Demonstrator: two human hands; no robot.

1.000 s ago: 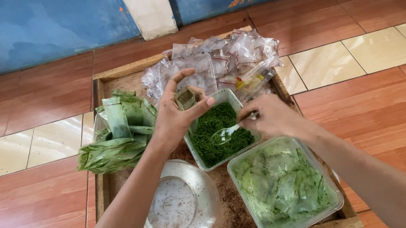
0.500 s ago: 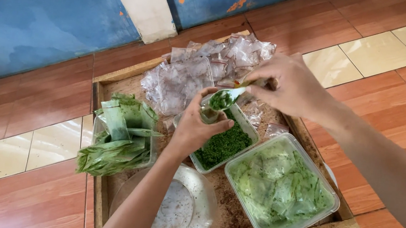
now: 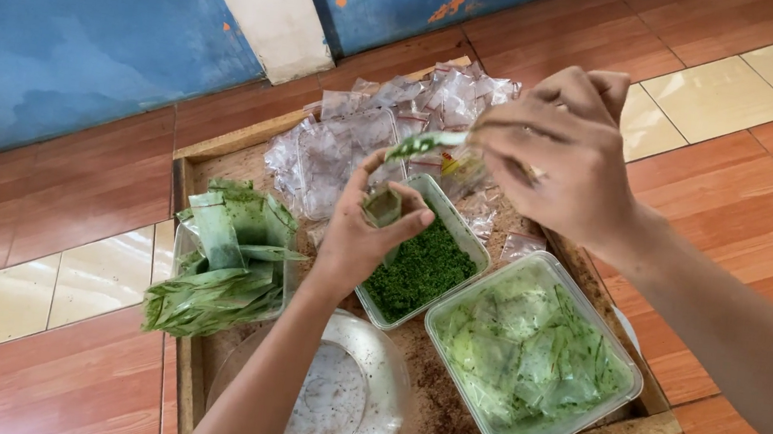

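My left hand (image 3: 364, 234) holds a small clear plastic bag (image 3: 383, 205) open over a clear tub of chopped green herb (image 3: 420, 266). My right hand (image 3: 561, 154) grips a spoon (image 3: 425, 144) whose bowl carries green herb and hovers just above the bag's mouth. Both hands are above the middle of a low wooden table (image 3: 188, 378).
A pile of empty clear bags (image 3: 357, 137) lies at the table's far side. A container of folded green leaves (image 3: 219, 262) stands at left, a tub of filled bags (image 3: 530, 352) at right, a clear domed lid (image 3: 333, 403) near me. Tiled floor and a blue wall surround the table.
My right hand lifted the spoon out of the herb tub and brought it up over the bag. My left hand raised the bag a little.
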